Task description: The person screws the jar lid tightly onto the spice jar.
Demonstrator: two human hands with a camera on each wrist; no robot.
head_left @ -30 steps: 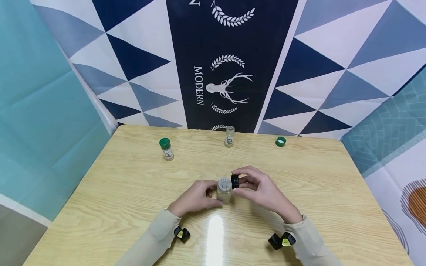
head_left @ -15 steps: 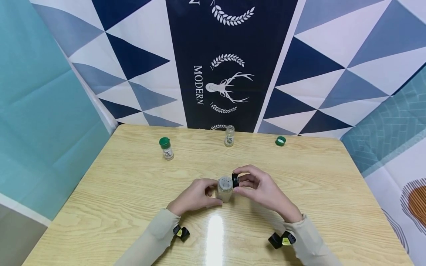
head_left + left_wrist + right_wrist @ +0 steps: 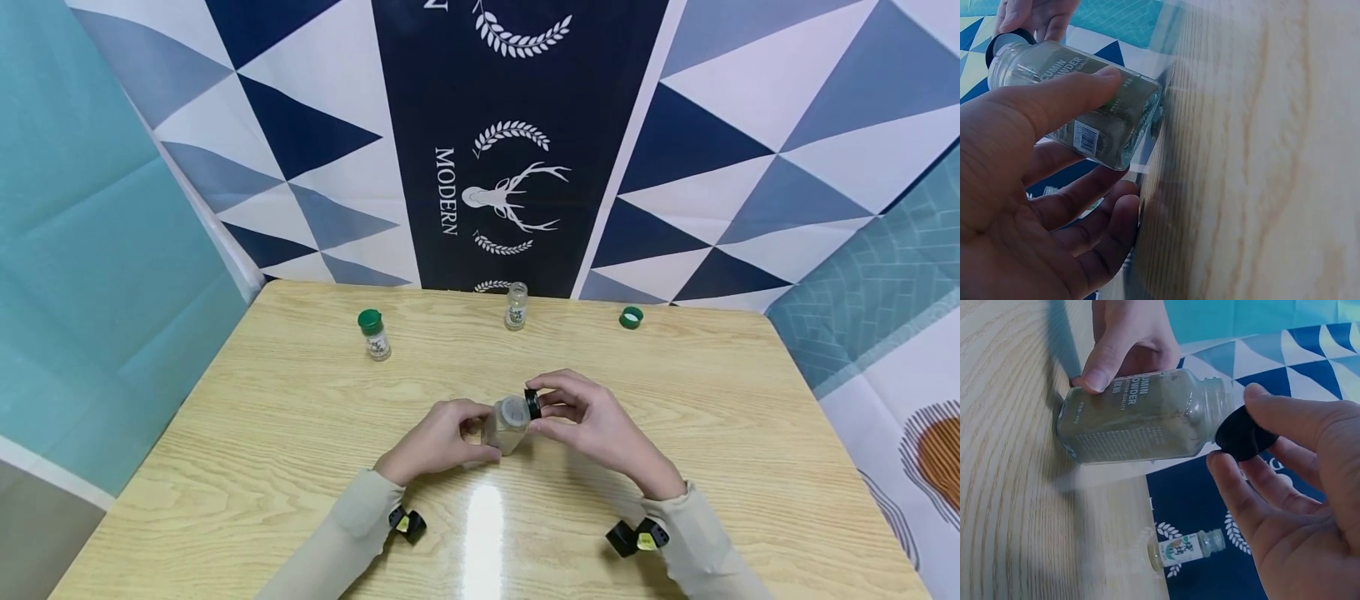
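A glass cumin powder jar stands near the middle of the table, leaning slightly to the right, its pale sifter top facing up in the head view. My left hand grips it from the left, the thumb lying across the label in the left wrist view. Just beside the jar's threaded neck is a black cap. My right hand pinches that cap by its edges between thumb and fingers, holding it on edge. Whether cap and neck touch, I cannot tell. Part of the jar is hidden behind my left fingers.
On the wooden table, a small green-capped spice bottle stands at the back left. An uncapped small glass bottle is at the back middle, and a loose green cap lies to its right. Patterned cloth borders the table's far edge.
The jar's top has tipped a little to the right in my left hand. My right hand has shifted slightly right and away with the black cap. The other items stay put.
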